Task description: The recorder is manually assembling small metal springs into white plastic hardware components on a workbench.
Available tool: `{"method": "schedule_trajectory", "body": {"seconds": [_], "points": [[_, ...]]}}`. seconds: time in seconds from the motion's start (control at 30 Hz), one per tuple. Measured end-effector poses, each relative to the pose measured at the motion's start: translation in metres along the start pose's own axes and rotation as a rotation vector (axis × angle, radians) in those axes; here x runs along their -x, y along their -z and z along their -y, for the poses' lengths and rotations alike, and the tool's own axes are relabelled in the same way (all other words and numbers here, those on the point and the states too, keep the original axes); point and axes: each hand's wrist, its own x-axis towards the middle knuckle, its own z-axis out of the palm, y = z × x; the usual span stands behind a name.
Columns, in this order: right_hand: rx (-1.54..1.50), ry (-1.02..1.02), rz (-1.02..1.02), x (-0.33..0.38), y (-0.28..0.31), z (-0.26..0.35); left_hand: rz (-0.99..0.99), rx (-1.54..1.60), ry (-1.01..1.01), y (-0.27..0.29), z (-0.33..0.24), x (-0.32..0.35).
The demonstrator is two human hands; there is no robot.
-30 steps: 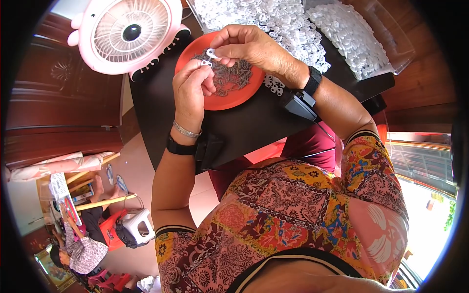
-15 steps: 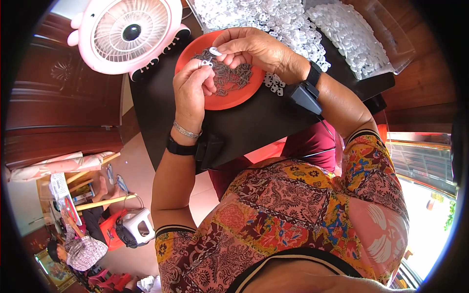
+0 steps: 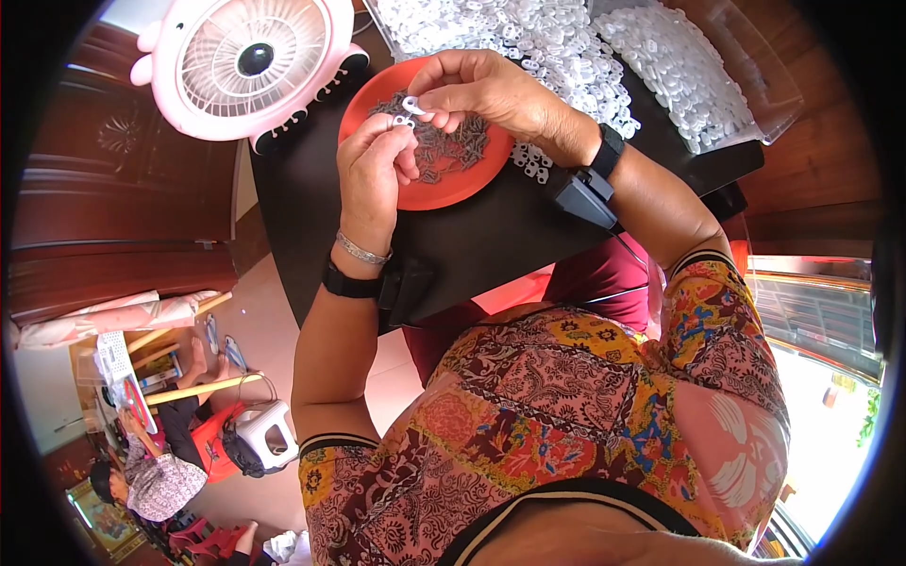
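Over the near-left part of an orange-red dish (image 3: 462, 192), my left hand (image 3: 375, 162) pinches a small white plastic piece with holes (image 3: 404, 122) between thumb and forefinger. Just above it, my right hand (image 3: 479, 92) holds another small white plastic piece (image 3: 411, 105), tilted toward the first. The two pieces are very close; whether they touch I cannot tell. Beneath my hands the dish holds many small grey metal parts (image 3: 442, 151). Both hands are closed, with the lower fingers curled.
A heap of white plastic pieces (image 3: 510, 33) covers the table's far side, some scattered beside the dish. To the right is a clear bin (image 3: 769, 80) of white pieces (image 3: 675, 75). A pink fan (image 3: 170, 94) stands at far left. Another person (image 3: 165, 481) sits at lower left.
The white piece in my right hand has turned, so its hole now shows. My left hand has shifted very slightly right and up.
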Motion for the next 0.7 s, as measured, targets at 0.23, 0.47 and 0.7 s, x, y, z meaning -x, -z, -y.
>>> {"method": "schedule_trajectory", "body": {"seconds": [0.23, 0.47, 0.7], "points": [[0.23, 0.149, -0.053, 0.003, -0.008, -0.003, 0.026, -0.073, 0.017, 0.0, -0.002, 0.002], [0.308, 0.187, -0.001, 0.004, -0.005, -0.005, 0.049, -0.069, -0.002, -0.001, 0.002, 0.002], [0.45, 0.327, 0.001, 0.003, -0.014, -0.011, -0.012, 0.051, 0.009, 0.0, 0.003, 0.003]]}}
